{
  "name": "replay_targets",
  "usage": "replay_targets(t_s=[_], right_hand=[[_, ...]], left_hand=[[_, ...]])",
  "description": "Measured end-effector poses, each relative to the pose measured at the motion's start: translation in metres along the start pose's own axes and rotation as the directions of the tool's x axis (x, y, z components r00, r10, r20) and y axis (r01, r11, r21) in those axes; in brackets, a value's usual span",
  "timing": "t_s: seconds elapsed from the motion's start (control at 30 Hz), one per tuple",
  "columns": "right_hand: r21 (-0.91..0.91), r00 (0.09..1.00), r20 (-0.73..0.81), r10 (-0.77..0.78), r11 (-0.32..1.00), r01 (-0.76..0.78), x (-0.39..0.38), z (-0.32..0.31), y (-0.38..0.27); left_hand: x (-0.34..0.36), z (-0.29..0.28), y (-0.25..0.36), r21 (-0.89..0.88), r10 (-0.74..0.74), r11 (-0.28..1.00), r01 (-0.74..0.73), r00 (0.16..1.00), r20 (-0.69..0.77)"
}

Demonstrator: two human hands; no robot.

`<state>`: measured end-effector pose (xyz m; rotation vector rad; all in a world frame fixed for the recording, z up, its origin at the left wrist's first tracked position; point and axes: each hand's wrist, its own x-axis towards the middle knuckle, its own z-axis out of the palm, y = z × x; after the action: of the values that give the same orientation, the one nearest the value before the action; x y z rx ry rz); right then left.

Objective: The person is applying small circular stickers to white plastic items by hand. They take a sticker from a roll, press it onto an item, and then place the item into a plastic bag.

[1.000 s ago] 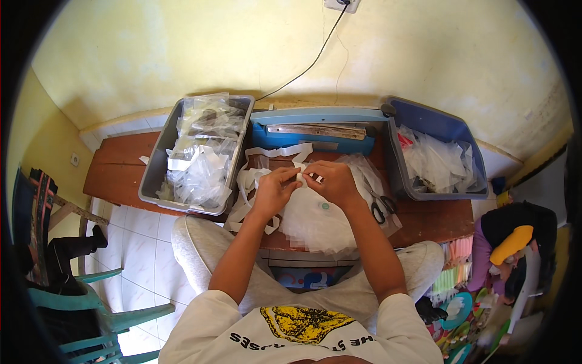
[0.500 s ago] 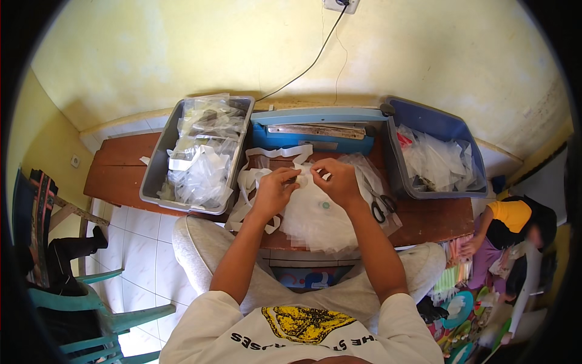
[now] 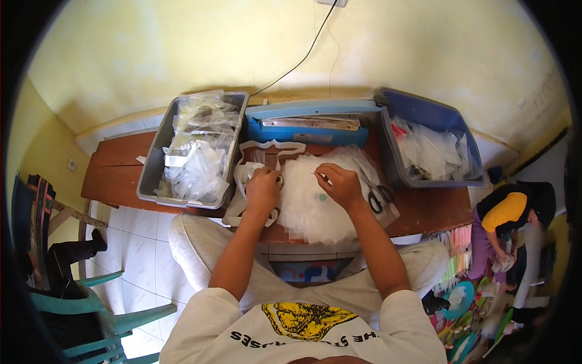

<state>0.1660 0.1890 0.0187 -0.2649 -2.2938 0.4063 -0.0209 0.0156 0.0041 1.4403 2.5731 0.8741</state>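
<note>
My left hand (image 3: 263,189) is curled at the left edge of a pile of thin clear plastic sheets (image 3: 300,209), beside a loose white band (image 3: 273,144) that loops over the bench. What sits inside its fingers is hidden. My right hand (image 3: 341,185) hovers above the pile with thumb and fingertips pinched together; a tiny pale bit may show at the tips, too small to name. A small green round mark (image 3: 322,197) lies on the sheets between my hands. Scissors with black handles (image 3: 380,197) rest on the right side of the pile.
A grey bin (image 3: 159,151) full of clear plastic pieces stands left on the brown wooden bench (image 3: 118,159). A blue paper cutter (image 3: 276,134) is behind the pile, and a dark blue bin (image 3: 470,136) is at right. A co-worker (image 3: 509,209) bends over at far right.
My left hand has drawn away from the right hand, leftward to the white band. The right hand stays pinched over the pile. The co-worker at right has shifted, arm now lower.
</note>
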Motion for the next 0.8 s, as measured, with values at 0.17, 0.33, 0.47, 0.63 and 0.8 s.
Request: replay_targets(t_s=[0.17, 0.33, 0.47, 0.63, 0.8], right_hand=[[-0.036, 0.999, 0.033, 0.021, 0.999, -0.02, -0.027, -0.006, 0.009], [-0.059, 0.998, 0.06, 0.034, 0.998, -0.03, -0.046, -0.012, 0.007], [-0.114, 0.997, 0.081, 0.007, 0.993, 0.003, -0.057, -0.014, 0.002], [-0.138, 0.994, 0.108, 0.012, 0.99, 0.003, -0.07, -0.018, 0.002], [-0.115, 0.989, 0.148, 0.017, 0.993, 0.0, -0.073, -0.02, -0.003]], left_hand=[[-0.012, 0.012, 0.022, 0.027, 0.145, 0.989, -0.143, 0.982, -0.124], [-0.02, 0.036, 0.031, -0.138, 0.423, 0.895, -0.425, 0.905, -0.044], [-0.028, 0.056, 0.029, -0.168, 0.458, 0.882, -0.44, 0.885, 0.087], [-0.029, 0.059, 0.032, -0.177, 0.451, 0.888, -0.425, 0.88, 0.15], [-0.029, 0.057, 0.03, -0.176, 0.456, 0.886, -0.429, 0.874, 0.165]])
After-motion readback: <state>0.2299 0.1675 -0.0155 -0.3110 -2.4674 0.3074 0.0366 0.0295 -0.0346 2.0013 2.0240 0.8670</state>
